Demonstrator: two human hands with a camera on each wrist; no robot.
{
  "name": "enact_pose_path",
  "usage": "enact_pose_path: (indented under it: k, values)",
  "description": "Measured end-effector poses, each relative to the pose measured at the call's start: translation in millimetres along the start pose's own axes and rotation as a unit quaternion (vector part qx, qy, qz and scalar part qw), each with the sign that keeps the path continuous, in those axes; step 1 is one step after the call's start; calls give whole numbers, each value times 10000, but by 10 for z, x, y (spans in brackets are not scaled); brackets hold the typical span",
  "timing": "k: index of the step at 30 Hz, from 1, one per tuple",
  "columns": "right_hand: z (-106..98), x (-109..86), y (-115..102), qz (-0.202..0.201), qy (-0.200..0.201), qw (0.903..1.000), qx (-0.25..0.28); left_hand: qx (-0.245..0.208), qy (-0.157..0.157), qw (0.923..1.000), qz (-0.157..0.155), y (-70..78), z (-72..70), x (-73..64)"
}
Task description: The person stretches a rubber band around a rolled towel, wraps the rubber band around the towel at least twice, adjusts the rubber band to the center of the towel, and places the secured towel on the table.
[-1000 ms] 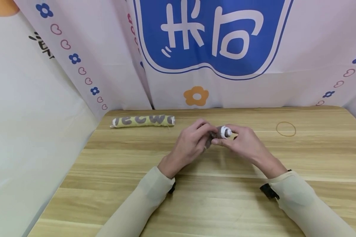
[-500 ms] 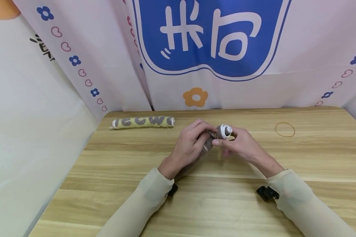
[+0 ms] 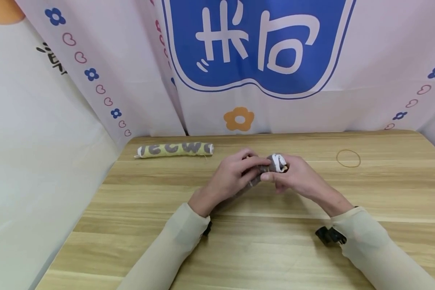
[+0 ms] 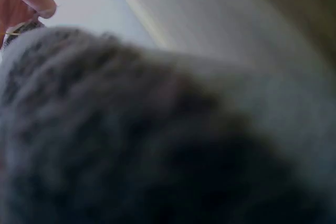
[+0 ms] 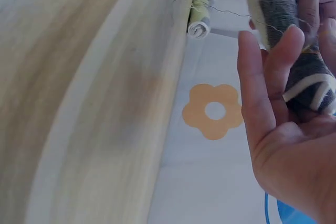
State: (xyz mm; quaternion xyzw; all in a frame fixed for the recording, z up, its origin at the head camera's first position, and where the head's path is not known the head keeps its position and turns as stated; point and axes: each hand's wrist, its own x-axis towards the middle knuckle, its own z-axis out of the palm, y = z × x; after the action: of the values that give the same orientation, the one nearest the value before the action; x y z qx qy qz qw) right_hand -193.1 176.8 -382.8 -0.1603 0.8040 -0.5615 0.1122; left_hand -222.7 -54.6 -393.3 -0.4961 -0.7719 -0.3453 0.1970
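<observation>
Logging poor visibility from the left wrist: dark, blurred fabric fills most of that view. On the head view I see the left hand (image 3: 233, 173) curled over the gray roll (image 3: 274, 162), hiding its middle; the rest runs beneath that wrist. The right hand (image 3: 299, 176) pinches the white-edged end, two fingers extended off it in its wrist view; the far fingertips are hidden. A thin yellow band (image 5: 312, 51) beside the right fingertips is too small to trace. Versus half a second ago, the roll's end is turned and left fingers reach further over it. The yellow roll (image 3: 175, 149), beyond and left of the left hand, is unmoved.
</observation>
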Motion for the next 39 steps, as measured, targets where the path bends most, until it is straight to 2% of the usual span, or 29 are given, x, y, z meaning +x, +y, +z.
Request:
enact_pose_path:
  k: [4,6,18,21,29,33,39]
  values:
    - [4,-9,-35,10,-196,9998,-17,222,-418,9989,-61,18,-31,2]
    - [11,-14,-46,14,-244,9997,-8,246,-517,9983,-66,31,-40,2]
    - [69,-7,-22,19,-270,9995,-154,152,-575,9982,7,20,-11,-29]
    - [82,-9,-29,-20,-181,9994,-285,123,-379,9991,107,3,11,-35]
    - [89,13,-16,149,182,9963,-825,-152,475,9986,151,-8,54,-47]
    - [60,25,-7,271,234,9942,-1010,-279,667,9973,115,11,65,-36]
    - [19,30,15,502,234,9935,-991,-354,877,9955,39,39,75,-21]
